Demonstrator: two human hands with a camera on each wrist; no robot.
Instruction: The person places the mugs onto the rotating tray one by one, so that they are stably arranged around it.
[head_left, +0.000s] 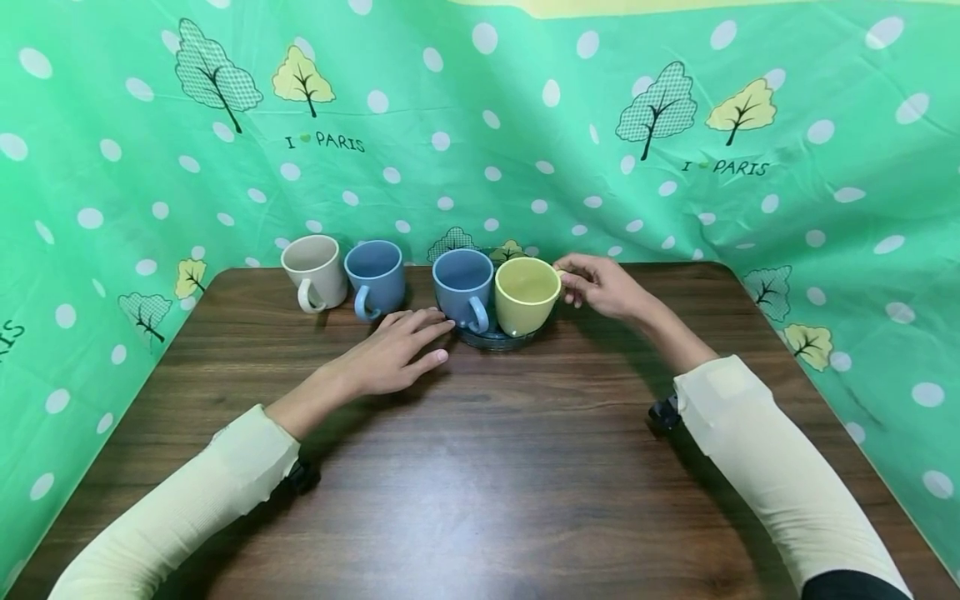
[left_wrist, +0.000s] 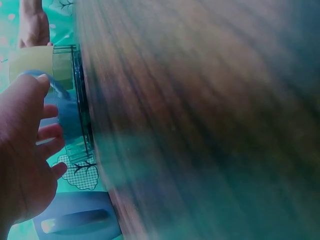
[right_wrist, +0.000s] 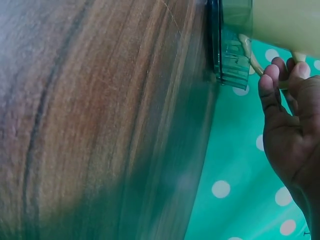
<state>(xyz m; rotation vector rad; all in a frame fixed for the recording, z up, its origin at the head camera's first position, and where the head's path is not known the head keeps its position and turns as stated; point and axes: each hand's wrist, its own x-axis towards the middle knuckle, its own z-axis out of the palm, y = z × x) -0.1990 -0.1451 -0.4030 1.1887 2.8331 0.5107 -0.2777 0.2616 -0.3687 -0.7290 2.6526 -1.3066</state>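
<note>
A yellow mug [head_left: 527, 304] and a blue mug [head_left: 457, 292] stand side by side in a clear, low-walled round dish [head_left: 497, 342] near the table's far edge. My right hand [head_left: 606, 287] pinches the yellow mug's handle, seen closer in the right wrist view as the fingers [right_wrist: 272, 82] meet at it. Beside the blue mug my left hand [head_left: 392, 354] has its fingers spread and extended, the tips close to the mug's base and the dish. Whether they touch cannot be told. In the left wrist view the dish wall [left_wrist: 75, 150] shows past those fingers.
Left of the dish, a second blue mug [head_left: 375, 279] and a whitish mug [head_left: 321, 279] stand close together, handles toward the front. The brown wooden table [head_left: 480, 467] stretches toward me. A green dotted cloth [head_left: 480, 150] hangs right behind its far edge.
</note>
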